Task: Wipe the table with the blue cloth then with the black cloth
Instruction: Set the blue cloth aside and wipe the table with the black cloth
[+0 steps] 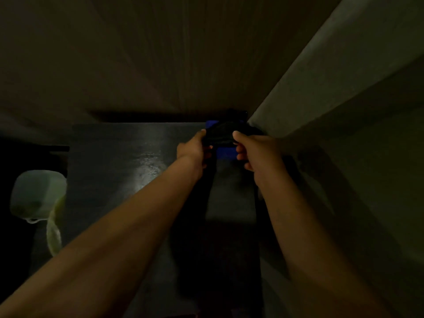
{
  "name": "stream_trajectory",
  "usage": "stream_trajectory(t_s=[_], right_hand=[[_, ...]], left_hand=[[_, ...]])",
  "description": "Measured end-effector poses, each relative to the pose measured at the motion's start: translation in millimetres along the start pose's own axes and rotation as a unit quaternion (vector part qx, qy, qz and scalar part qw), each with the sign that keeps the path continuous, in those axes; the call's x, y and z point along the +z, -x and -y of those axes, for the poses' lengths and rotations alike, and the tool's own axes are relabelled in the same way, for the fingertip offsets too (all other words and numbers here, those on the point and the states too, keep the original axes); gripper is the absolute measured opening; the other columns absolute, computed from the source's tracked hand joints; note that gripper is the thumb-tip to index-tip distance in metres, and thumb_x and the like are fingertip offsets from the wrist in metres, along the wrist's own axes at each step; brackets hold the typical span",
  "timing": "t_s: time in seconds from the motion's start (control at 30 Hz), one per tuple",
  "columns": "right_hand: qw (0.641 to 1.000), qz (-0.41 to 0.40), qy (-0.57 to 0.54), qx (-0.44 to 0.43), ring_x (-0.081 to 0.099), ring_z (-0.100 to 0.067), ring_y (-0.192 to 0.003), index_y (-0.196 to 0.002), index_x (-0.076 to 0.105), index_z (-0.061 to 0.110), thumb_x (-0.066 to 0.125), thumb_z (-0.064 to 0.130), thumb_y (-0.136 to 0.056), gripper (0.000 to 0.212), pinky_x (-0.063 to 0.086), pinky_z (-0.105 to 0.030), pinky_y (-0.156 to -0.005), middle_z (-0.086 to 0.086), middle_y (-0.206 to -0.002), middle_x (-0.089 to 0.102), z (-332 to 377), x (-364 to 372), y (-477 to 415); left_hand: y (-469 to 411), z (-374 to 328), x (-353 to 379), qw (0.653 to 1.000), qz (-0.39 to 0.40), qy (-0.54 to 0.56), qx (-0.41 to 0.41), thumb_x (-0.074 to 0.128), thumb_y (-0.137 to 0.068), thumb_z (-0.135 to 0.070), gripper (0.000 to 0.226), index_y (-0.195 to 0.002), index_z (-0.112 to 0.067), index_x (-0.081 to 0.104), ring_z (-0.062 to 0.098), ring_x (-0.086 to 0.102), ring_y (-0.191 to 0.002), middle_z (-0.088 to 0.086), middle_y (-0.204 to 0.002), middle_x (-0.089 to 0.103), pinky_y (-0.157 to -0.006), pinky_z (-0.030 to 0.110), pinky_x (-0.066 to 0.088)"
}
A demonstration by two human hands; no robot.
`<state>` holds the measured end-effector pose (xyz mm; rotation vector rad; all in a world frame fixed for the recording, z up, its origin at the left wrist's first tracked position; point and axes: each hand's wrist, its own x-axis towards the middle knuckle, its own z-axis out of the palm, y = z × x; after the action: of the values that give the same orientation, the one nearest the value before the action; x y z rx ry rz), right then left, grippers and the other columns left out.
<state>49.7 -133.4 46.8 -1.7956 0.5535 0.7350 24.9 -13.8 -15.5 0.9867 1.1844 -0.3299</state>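
Pale container point(37, 195) (blurred, greenish contents) at far left; bare walls point(321, 83) behind and right.

Dim frame, little clear.
Blue cloth point(226, 152) at centre right mostly hidden behind black cloth point(219, 136); forearms cut off below.

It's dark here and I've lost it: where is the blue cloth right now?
In the head view, the blue cloth lies at the table's far right corner by the wall, mostly hidden behind the black cloth held by both hands.
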Motion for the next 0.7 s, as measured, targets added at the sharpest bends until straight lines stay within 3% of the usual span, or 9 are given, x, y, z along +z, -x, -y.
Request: stream_trajectory(t_s=[0.07, 0.1, 0.2, 0.27, 0.33, 0.4, 0.5, 0.6, 0.7], right_hand=[[1.000, 0.000, 0.012, -0.009, 0.043, -0.005, -0.048, -0.067, 0.056, 0.018, 0.061, 0.026, -0.093, 0.027, 0.030, -0.006, -0.030, 0.004, -0.061, 0.052, 4.5, 1.1, 3.7], [1.000, -0.001, 0.019, -0.018, 0.043, -0.006, -0.048, -0.067, 0.056, 0.018, 0.061, 0.026, -0.093, 0.027, 0.031, -0.006, -0.030, 0.004, -0.061, 0.053, 7.2, 2.8, 5.0], [0.998, 0.001, 0.041, -0.053, 0.044, -0.006, -0.048, -0.067, 0.055, 0.016, 0.062, 0.025, -0.093, 0.028, 0.033, -0.007, -0.032, 0.003, -0.061, 0.053, 16.7, 11.1, 8.0], [0.995, 0.007, 0.059, -0.083, 0.045, -0.006, -0.048, -0.066, 0.055, 0.015, 0.061, 0.024, -0.093, 0.029, 0.035, -0.008, -0.035, 0.002, -0.061, 0.052, 25.3, 19.7, 9.6], [0.991, 0.025, 0.069, -0.113, 0.046, -0.004, -0.044, -0.067, 0.055, 0.012, 0.060, 0.022, -0.093, 0.029, 0.033, -0.007, -0.034, 0.001, -0.061, 0.052, 35.2, 30.6, 12.0], [0.986, 0.047, 0.071, -0.145, 0.045, -0.002, -0.041, -0.069, 0.056, 0.010, 0.061, 0.020, -0.093, 0.026, 0.031, -0.006, -0.034, 0.000, -0.061, 0.052, 44.4, 44.2, 13.8], [0.973, 0.065, 0.062, -0.212, 0.045, 0.003, -0.033, -0.061, 0.054, 0.011, 0.064, 0.015, -0.091, 0.031, 0.032, -0.006, -0.036, -0.001, -0.058, 0.053, 53.6, 66.2, 13.9], [0.966, 0.068, 0.065, -0.243, 0.045, 0.004, -0.033, -0.057, 0.053, 0.013, 0.066, 0.010, -0.089, 0.035, 0.038, -0.009, -0.041, -0.002, -0.054, 0.053, 47.6, 81.4, 7.4], [0.970, 0.043, 0.121, -0.205, 0.051, 0.000, -0.042, -0.056, 0.050, 0.018, 0.065, 0.018, -0.090, 0.037, 0.045, -0.023, -0.054, -0.001, -0.055, 0.054, 9.2, 90.5, -6.5]], left_hand=[[1.0, -6.3, -5.6, 1.000, -0.014, 0.000, 0.013, 0.055, -0.092, -0.026, 0.042, -0.127, -0.003, 0.051, 0.014, 0.053, -0.063, 0.007, -0.084, 0.060, -0.028, 0.016, 0.037], [-0.3, -9.2, -9.4, 1.000, -0.018, -0.008, 0.017, 0.054, -0.092, -0.021, 0.037, -0.125, -0.003, 0.052, 0.014, 0.052, -0.062, 0.008, -0.085, 0.059, -0.028, 0.015, 0.037], [-1.8, -19.5, -21.2, 0.999, -0.019, -0.021, 0.017, 0.054, -0.090, -0.016, 0.038, -0.126, -0.005, 0.051, 0.013, 0.054, -0.064, 0.008, -0.093, 0.060, -0.047, 0.028, 0.039], [0.0, -26.1, -29.7, 1.000, -0.011, -0.016, 0.009, 0.052, -0.091, -0.019, 0.033, -0.123, -0.009, 0.053, 0.011, 0.054, -0.067, 0.004, -0.095, 0.061, -0.053, 0.029, 0.035], [6.6, -33.7, -40.6, 1.000, -0.002, 0.009, 0.003, 0.049, -0.094, -0.021, 0.012, -0.102, -0.016, 0.057, 0.007, 0.055, -0.062, -0.002, -0.083, 0.059, -0.053, 0.027, 0.036], [11.3, -42.1, -54.1, 0.999, 0.002, 0.041, 0.004, 0.049, -0.095, -0.019, 0.011, -0.086, -0.017, 0.055, 0.005, 0.057, -0.054, -0.004, -0.072, 0.061, -0.048, 0.021, 0.042], [17.8, -52.1, -79.5, 0.988, -0.035, 0.136, 0.061, 0.056, -0.091, -0.009, 0.009, -0.082, -0.010, 0.055, 0.007, 0.058, -0.045, -0.001, -0.046, 0.061, -0.041, 0.013, 0.046], [25.6, -54.7, -100.5, 0.960, -0.098, 0.190, 0.178, 0.061, -0.086, 0.000, 0.013, -0.079, -0.010, 0.057, 0.007, 0.054, -0.046, 0.003, -0.059, 0.058, -0.044, 0.014, 0.046], [21.0, -32.6, -112.8, 0.963, -0.125, 0.097, 0.219, 0.061, -0.085, 0.005, 0.022, -0.078, -0.014, 0.053, 0.003, 0.056, -0.050, 0.001, -0.064, 0.059, -0.051, 0.014, 0.049]])
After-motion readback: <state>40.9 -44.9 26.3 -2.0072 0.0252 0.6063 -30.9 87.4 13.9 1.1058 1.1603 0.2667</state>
